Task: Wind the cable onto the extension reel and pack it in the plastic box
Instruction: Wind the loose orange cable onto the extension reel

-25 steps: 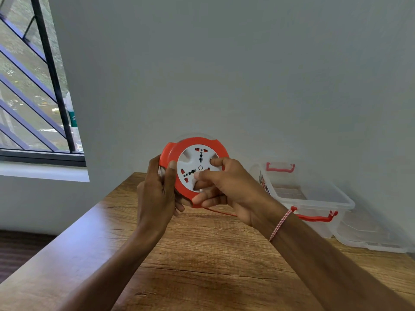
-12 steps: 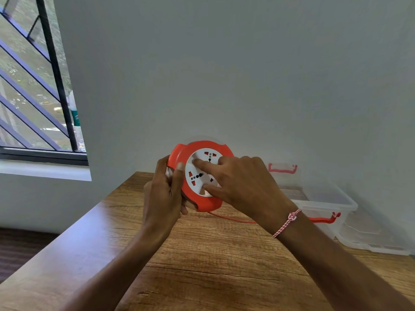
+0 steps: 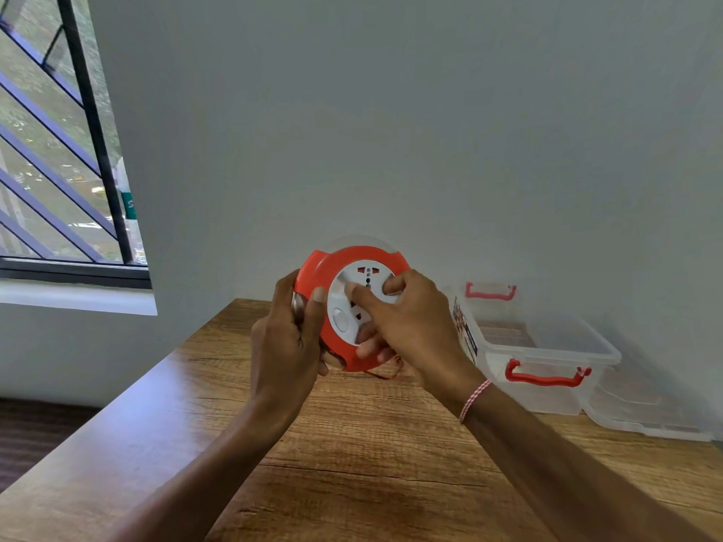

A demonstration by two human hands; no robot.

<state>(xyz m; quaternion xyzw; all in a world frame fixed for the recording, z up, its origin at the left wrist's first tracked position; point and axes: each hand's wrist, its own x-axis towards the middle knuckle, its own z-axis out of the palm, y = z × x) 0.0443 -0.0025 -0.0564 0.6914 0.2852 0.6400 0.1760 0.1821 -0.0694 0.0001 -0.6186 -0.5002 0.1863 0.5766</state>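
Note:
The round orange extension reel (image 3: 328, 267) with a white socket face is held upright above the wooden table (image 3: 352, 444). My left hand (image 3: 285, 338) grips its left rim, thumb across the front edge. My right hand (image 3: 407, 326) lies over the white socket face, fingers pressed into it. A short loop of thin orange cable (image 3: 387, 370) hangs from the reel's lower edge, just under my right hand. The clear plastic box (image 3: 547, 357) with red handles stands open on the table to the right, against the wall.
The box's clear lid (image 3: 645, 416) lies flat on the table right of the box. A grey wall runs close behind the table. A barred window (image 3: 58, 150) is at the left, and the table's left edge drops to a dark floor.
The white socket face has turned under my right hand, whose fingers shifted round it. The loose cable on the table has shortened to a small loop under the reel. My left hand kept its hold.

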